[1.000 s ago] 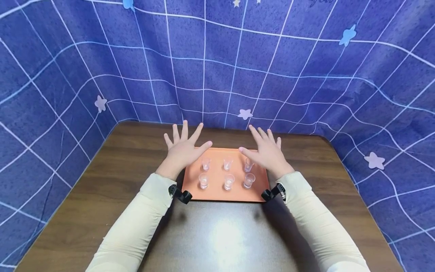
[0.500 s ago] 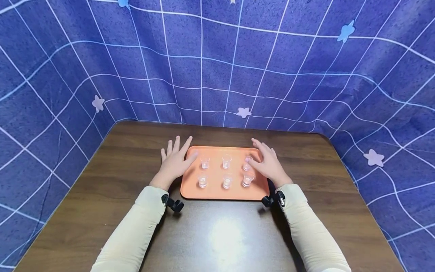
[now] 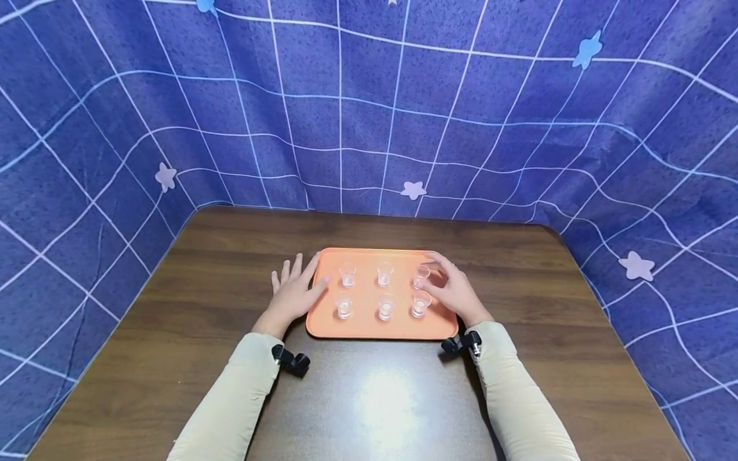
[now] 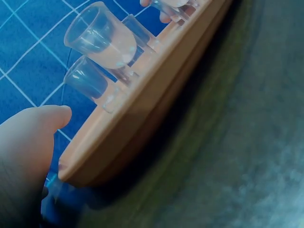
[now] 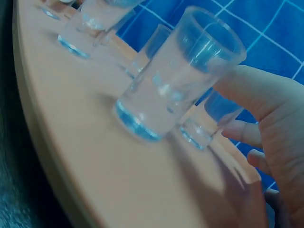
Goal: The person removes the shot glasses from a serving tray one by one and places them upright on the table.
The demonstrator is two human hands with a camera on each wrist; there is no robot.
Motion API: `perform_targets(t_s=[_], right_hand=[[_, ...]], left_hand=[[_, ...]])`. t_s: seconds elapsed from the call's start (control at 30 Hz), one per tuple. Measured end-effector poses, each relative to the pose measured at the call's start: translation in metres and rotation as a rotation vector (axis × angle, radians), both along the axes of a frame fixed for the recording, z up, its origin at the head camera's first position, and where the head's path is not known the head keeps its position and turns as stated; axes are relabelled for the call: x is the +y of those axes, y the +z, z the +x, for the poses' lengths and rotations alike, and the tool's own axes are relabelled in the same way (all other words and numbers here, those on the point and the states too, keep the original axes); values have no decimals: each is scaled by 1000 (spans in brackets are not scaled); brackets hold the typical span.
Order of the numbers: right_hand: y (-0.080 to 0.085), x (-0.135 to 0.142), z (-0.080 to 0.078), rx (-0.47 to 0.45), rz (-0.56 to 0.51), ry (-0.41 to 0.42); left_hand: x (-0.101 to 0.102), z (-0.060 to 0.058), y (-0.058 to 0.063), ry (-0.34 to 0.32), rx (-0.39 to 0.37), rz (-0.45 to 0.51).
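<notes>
Several small clear shot glasses stand upright in two rows on an orange tray (image 3: 363, 330). At the tray's right side, my right hand (image 3: 458, 296) has its thumb and fingers curled round the back-right shot glass (image 3: 421, 275), which stands on the tray. In the right wrist view that shot glass (image 5: 197, 130) is partly hidden behind the front-right shot glass (image 5: 161, 90). My left hand (image 3: 291, 298) lies at the tray's left edge with fingers spread and holds nothing. Its thumb (image 4: 52, 116) points toward the left shot glasses (image 4: 102, 40) without touching them.
The tray lies on a brown wooden table (image 3: 219, 288). A blue curtain (image 3: 369, 115) with white lines and stars hangs behind the table and along its sides. Small black cameras (image 3: 293, 362) are strapped to both wrists.
Both hands have come down and toward me from above the tray's back. The right fingers have curled in round the back-right shot glass; the left hand has settled by the tray's left edge.
</notes>
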State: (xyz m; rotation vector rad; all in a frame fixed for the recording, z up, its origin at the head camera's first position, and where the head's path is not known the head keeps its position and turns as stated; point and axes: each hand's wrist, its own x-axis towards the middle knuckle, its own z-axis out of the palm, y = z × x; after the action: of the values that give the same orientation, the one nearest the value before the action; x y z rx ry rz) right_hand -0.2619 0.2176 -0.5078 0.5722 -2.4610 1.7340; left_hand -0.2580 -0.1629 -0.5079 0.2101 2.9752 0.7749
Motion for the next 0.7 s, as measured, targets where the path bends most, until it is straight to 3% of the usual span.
perform_targets(t_s=[0.2, 0.47, 0.7], right_hand=[[-5, 0, -1, 35, 96, -45], [-8, -1, 0, 196, 286, -93], [-10, -1, 0, 228, 299, -115]], left_hand=[[0, 3, -8, -2, 23, -64], [0, 7, -6, -4, 14, -124], [1, 8, -4, 0, 16, -125]])
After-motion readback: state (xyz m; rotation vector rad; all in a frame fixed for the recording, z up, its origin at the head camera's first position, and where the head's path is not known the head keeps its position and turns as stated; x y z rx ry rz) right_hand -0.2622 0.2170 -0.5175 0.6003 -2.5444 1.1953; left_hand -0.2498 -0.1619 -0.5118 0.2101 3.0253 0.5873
